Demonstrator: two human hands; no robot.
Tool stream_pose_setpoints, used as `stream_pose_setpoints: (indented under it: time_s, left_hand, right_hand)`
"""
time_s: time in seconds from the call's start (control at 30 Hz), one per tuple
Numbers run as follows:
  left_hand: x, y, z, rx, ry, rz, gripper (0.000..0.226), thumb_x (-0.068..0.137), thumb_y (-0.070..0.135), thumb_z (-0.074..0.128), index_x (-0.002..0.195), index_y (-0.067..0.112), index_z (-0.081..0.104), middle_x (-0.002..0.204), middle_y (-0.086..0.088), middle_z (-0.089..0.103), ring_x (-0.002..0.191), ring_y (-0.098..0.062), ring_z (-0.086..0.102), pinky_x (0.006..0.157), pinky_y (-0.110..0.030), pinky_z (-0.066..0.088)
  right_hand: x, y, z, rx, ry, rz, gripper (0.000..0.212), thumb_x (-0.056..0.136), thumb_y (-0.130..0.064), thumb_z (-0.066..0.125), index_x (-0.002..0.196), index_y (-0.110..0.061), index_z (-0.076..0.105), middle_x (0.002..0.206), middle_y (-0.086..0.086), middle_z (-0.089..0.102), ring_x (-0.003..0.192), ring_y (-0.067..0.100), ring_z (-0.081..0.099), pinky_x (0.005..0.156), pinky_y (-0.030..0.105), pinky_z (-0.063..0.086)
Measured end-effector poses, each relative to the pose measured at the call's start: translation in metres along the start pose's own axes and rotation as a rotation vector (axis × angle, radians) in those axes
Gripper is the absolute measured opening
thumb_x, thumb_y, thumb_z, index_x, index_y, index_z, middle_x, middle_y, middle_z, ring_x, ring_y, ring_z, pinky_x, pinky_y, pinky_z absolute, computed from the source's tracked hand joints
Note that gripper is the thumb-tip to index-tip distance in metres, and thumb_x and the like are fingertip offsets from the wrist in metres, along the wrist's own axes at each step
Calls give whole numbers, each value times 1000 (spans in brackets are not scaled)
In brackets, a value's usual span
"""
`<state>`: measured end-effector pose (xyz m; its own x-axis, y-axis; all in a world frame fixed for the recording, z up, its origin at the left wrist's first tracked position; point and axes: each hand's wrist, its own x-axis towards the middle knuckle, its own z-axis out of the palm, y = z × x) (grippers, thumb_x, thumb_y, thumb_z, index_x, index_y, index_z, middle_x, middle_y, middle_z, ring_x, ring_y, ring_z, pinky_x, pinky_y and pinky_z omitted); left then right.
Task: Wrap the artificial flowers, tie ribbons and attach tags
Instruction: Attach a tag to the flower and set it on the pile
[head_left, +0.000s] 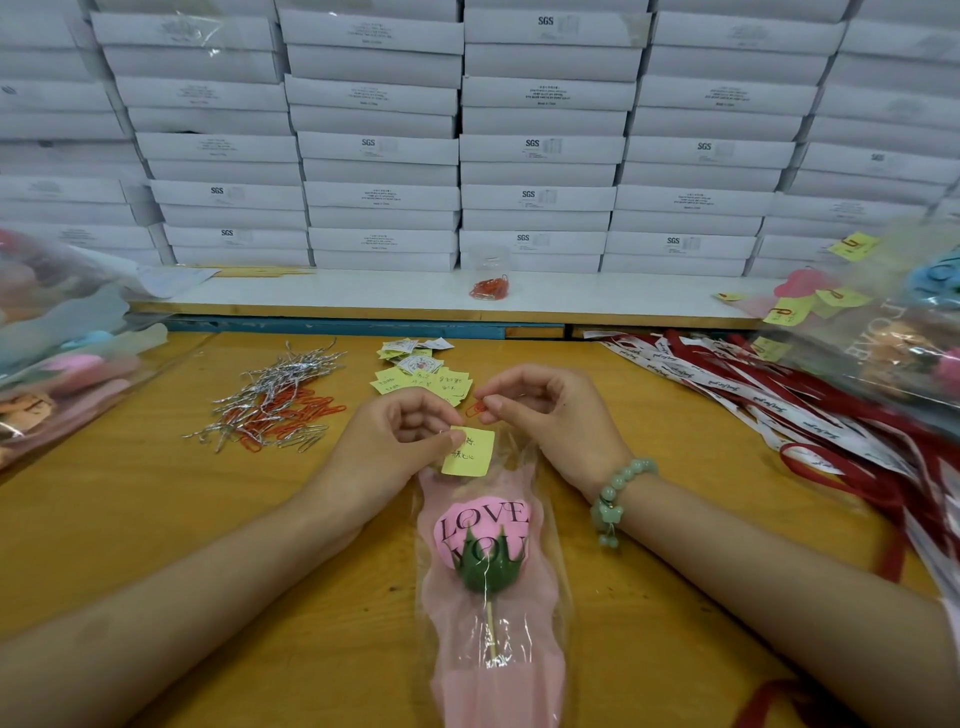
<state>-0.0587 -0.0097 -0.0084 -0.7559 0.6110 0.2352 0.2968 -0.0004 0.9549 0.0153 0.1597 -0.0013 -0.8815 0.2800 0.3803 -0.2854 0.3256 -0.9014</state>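
A pink artificial rose (480, 535) with a green calyx lies in a clear and pink sleeve (498, 670) printed "LOVE YOU", on the wooden table in front of me. My left hand (395, 441) pinches a yellow tag (467, 451) against the sleeve's far edge. My right hand (540, 415), with a green bead bracelet on its wrist, pinches a red paper clip (477, 408) just above the tag.
Silver twist ties and red clips (275, 402) lie at the left, loose yellow tags (421, 371) ahead, red and white ribbons (779, 400) at the right. Wrapped flowers (57, 353) pile up at both sides. A clip jar (489, 280) stands before stacked white boxes (540, 150).
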Motion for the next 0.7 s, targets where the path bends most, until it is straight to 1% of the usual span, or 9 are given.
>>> stream_pose_setpoints:
  time_s: [0.17, 0.27, 0.37, 0.47, 0.57, 0.63, 0.7]
  left_hand:
    - [0, 0, 0, 0, -1, -1, 10, 82, 2, 73, 83, 12, 71, 71, -1, 69, 61, -6, 63, 51, -15, 47]
    - [0, 1, 0, 7, 3, -1, 10, 82, 2, 73, 84, 11, 70, 71, 0, 70, 63, -6, 64, 52, -13, 47]
    - [0, 2, 0, 8, 3, 0, 9, 82, 2, 73, 85, 10, 70, 71, 1, 70, 63, -5, 65, 53, -13, 47]
    - [-1, 2, 0, 8, 0, 3, 10, 82, 2, 73, 86, 11, 70, 71, 1, 69, 63, -5, 64, 53, -14, 47]
    - [-2, 2, 0, 26, -5, 6, 11, 83, 4, 73, 88, 13, 73, 72, 1, 69, 63, -5, 63, 54, -15, 47]
    - [-1, 2, -1, 40, -6, 9, 11, 83, 5, 73, 87, 15, 74, 73, 1, 70, 64, -4, 63, 55, -15, 48]
    - [-1, 1, -1, 39, -4, 13, 11, 83, 5, 73, 87, 15, 75, 74, 0, 70, 65, -6, 64, 57, -15, 49]
  right_hand:
    - [0, 1, 1, -18, 5, 30, 8, 85, -5, 69, 92, -6, 73, 86, 6, 76, 86, 14, 72, 83, 27, 57]
    - [0, 1, 1, -9, 23, 46, 7, 85, -8, 71, 91, -8, 74, 86, 5, 76, 85, 13, 72, 81, 26, 57]
    - [0, 0, 0, 0, 23, 56, 6, 84, -6, 71, 89, -8, 74, 87, 4, 76, 85, 13, 72, 80, 26, 58]
    - [0, -1, 1, 14, 11, 53, 10, 82, -1, 71, 88, -8, 69, 92, 5, 75, 85, 15, 72, 78, 28, 58]
    - [0, 0, 0, 6, 1, 49, 17, 81, 2, 72, 89, -11, 64, 92, 3, 74, 83, 14, 73, 74, 24, 58]
    - [0, 0, 0, -2, -5, 46, 17, 81, 1, 71, 90, -11, 64, 91, 3, 74, 82, 14, 72, 71, 22, 57]
    - [0, 1, 0, -15, -12, 32, 14, 83, 1, 70, 89, -11, 64, 92, 5, 74, 84, 17, 72, 73, 24, 58]
